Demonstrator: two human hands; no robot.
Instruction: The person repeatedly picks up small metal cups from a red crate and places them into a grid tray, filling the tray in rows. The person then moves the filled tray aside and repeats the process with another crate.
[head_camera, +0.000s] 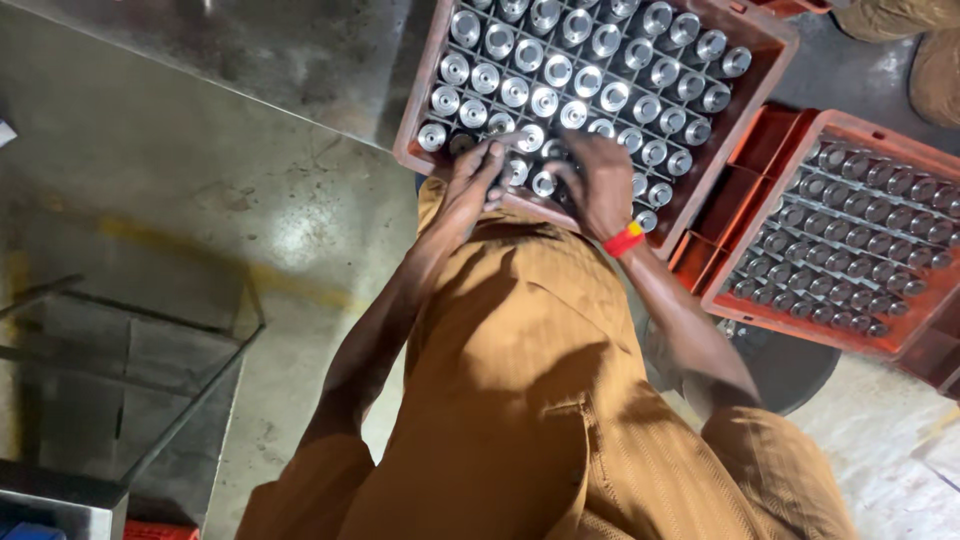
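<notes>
Hands: left (470, 185) & right (600, 185) gripping metal cylinders (540, 100) in red crate (760, 40), concrete floor (150, 170).

2 hands in view: left hand (472, 185), right hand (600, 185), both at near edge of a crate. 1 red-yellow wristband (623, 240), on right wrist.

Orange crates w/ parts: 2 full ones, near crate (765, 35) and right crate (800, 150). Corner of a 3rd at top edge, another orange box partly under right crate; can't count more.

Metal cylinders (558, 70): near crate shows approx 45, some hidden by hands, top rows cut off. Right crate approx 45 too, blurry, exact no. can't tell.

1 wire-frame bin (150, 340) at left. 1 dark round base (790, 365) below right crate.
</notes>
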